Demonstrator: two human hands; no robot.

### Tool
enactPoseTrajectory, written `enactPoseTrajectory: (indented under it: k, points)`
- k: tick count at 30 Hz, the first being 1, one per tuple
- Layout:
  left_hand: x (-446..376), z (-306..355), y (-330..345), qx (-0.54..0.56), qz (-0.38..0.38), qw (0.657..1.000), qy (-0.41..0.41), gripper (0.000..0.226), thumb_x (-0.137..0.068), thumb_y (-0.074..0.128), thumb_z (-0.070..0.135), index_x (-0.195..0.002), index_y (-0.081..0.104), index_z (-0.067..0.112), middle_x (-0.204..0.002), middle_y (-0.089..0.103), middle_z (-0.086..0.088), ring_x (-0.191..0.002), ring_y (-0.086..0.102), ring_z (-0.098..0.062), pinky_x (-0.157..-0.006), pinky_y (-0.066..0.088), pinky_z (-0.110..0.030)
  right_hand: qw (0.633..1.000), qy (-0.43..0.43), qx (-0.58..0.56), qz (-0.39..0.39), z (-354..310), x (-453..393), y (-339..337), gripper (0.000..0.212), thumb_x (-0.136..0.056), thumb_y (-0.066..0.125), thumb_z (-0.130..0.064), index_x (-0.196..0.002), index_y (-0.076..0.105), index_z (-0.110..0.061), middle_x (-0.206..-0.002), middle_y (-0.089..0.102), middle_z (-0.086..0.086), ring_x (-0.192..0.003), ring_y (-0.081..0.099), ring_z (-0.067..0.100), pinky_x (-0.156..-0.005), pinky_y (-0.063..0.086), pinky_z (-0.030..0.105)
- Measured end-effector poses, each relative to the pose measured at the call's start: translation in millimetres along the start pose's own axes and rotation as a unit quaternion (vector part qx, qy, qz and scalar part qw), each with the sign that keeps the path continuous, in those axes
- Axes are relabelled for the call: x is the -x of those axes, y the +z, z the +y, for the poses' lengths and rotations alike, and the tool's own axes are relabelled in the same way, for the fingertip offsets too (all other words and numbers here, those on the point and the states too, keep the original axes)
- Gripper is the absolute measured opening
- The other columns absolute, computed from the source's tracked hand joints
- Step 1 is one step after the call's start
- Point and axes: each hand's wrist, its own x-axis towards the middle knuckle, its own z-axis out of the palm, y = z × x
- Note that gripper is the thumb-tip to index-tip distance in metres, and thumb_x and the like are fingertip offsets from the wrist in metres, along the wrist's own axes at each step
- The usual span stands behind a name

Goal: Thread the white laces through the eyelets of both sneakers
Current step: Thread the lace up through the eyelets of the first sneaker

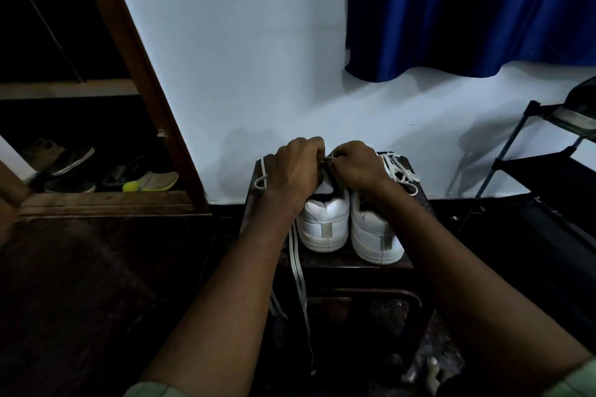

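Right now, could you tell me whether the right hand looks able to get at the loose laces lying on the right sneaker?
Probably yes. The right hand is busy at the left sneaker, but the loose laces lie just beside it on the right sneaker, uncovered, with nothing between them.

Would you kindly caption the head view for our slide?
Both hands work a white lace at the left sneaker on a stool.
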Motion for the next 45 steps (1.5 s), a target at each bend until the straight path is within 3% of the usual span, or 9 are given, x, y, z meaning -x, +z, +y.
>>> enactPoseTrajectory:
  k: [10,14,23,26,29,33,36,39,45]
  points:
    - [-8,-10,2,0.121,-0.009,0.989,-0.082,0.033,-0.109,0.04,0.023,-0.104,0.072,0.014,-0.104,0.066,0.001,-0.093,0.057,-0.016,-0.063,0.037,-0.004,1.0,0.003,-0.017,0.01,-6,7,-4,0.04,-0.069,0.046,-0.03,-0.086,0.076,-0.011,-0.085,0.073,0.008,-0.092,0.064,0.032,-0.095,0.051,0.045]
    - [-11,-21,4,0.204,0.011,0.978,-0.035,0.02,-0.096,0.054,0.033,-0.084,0.067,0.023,-0.093,0.072,0.006,-0.09,0.066,-0.018,-0.087,0.053,-0.035,1.0,0.007,-0.026,0.015,-8,8,-4,0.045,-0.067,0.042,-0.033,-0.086,0.076,-0.011,-0.085,0.072,0.008,-0.092,0.065,0.031,-0.093,0.052,0.043]
    - [-2,-6,0,-0.007,-0.002,1.0,0.016,0.017,-0.088,0.065,0.015,-0.101,0.074,0.02,-0.106,0.065,-0.003,-0.099,0.066,-0.03,-0.071,0.047,-0.034,1.0,0.008,-0.025,0.01,-4,4,-2,0.025,-0.077,0.053,-0.024,-0.079,0.075,-0.014,-0.075,0.071,0.003,-0.085,0.066,0.028,-0.09,0.053,0.046]
    - [-2,-7,-2,0.065,-0.005,0.998,0.005,0.016,-0.094,0.066,0.014,-0.103,0.079,0.019,-0.11,0.067,-0.003,-0.101,0.063,-0.02,-0.072,0.036,-0.021,1.0,0.003,-0.025,0.011,-2,2,-2,0.023,-0.078,0.057,-0.029,-0.078,0.075,-0.015,-0.073,0.07,0.002,-0.085,0.066,0.028,-0.089,0.054,0.046]
    - [-2,-11,-2,0.318,-0.032,0.943,-0.089,0.018,-0.101,0.06,0.004,-0.098,0.078,0.007,-0.1,0.07,0.003,-0.081,0.06,0.003,-0.071,0.039,-0.002,1.0,0.002,-0.025,0.014,-3,4,-2,0.027,-0.081,0.059,-0.034,-0.083,0.077,-0.014,-0.078,0.072,0.003,-0.088,0.067,0.029,-0.09,0.054,0.044]
    - [-8,-16,9,0.567,-0.041,0.793,-0.218,0.033,-0.103,0.053,0.007,-0.075,0.066,0.018,-0.079,0.064,0.003,-0.081,0.058,-0.014,-0.085,0.048,-0.029,1.0,-0.003,-0.026,0.009,-8,8,-5,0.048,-0.062,0.042,-0.039,-0.083,0.077,-0.013,-0.084,0.073,0.006,-0.091,0.066,0.031,-0.093,0.052,0.044]
    - [-17,-23,8,0.447,-0.062,0.87,-0.199,0.04,-0.09,0.062,0.052,-0.064,0.069,0.023,-0.069,0.065,0.009,-0.076,0.06,-0.018,-0.08,0.048,-0.035,1.0,-0.005,-0.027,0.009,-9,9,-5,0.049,-0.061,0.041,-0.041,-0.081,0.075,-0.013,-0.08,0.071,0.004,-0.09,0.065,0.03,-0.092,0.052,0.044]
    - [-16,-24,10,0.251,-0.047,0.961,-0.107,0.034,-0.085,0.062,0.054,-0.083,0.08,0.025,-0.086,0.077,0.009,-0.091,0.07,-0.016,-0.085,0.053,-0.031,1.0,-0.005,-0.029,0.009,-8,8,-4,0.042,-0.069,0.045,-0.045,-0.078,0.073,-0.014,-0.074,0.067,0.001,-0.088,0.065,0.03,-0.088,0.051,0.041]
    - [-19,-11,-4,0.596,-0.023,0.775,-0.208,0.028,-0.102,0.052,0.006,-0.083,0.068,0.018,-0.071,0.057,0.006,-0.055,0.038,-0.005,-0.053,0.027,-0.019,0.999,-0.009,-0.031,0.01,-2,4,-3,0.019,-0.083,0.059,-0.034,-0.074,0.071,-0.022,-0.082,0.071,0.001,-0.092,0.065,0.028,-0.09,0.052,0.04]
